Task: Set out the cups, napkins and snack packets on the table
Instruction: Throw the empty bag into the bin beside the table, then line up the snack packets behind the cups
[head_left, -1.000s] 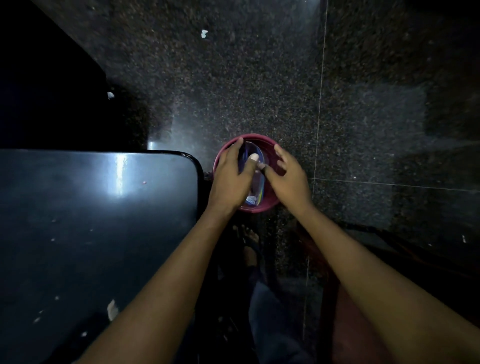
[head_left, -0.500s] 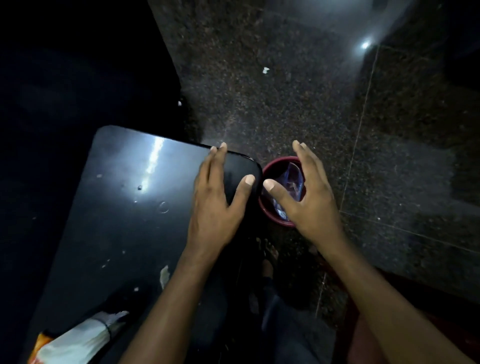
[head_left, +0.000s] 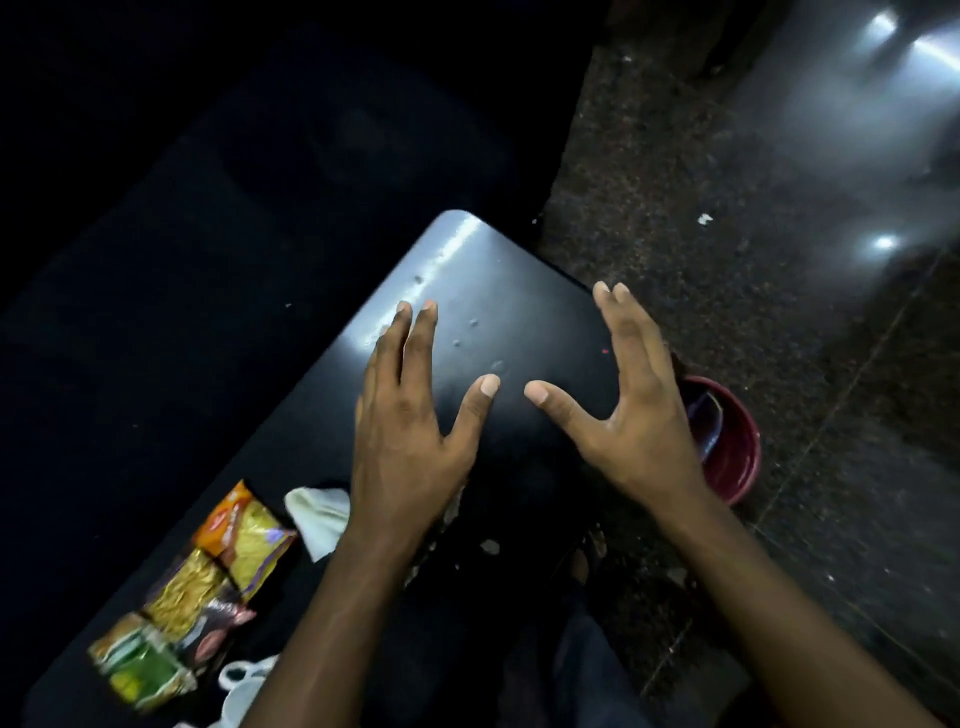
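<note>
A second earlier, both hands reached into the red bucket (head_left: 737, 457) on the floor beside the desk (head_left: 493, 291). The left hand (head_left: 410, 421) then came up over the desk, and the right hand (head_left: 631, 410) followed, so both hung open and empty above the dark top, fingers spread, thumbs nearly meeting. The view swung left too, bringing into sight a row of snack packets (head_left: 192, 592) and a white napkin (head_left: 319, 514) near the left wrist.

Black table (head_left: 498, 322), maroon bucket (head_left: 737, 457), speckled floor (head_left: 675, 260)
</note>
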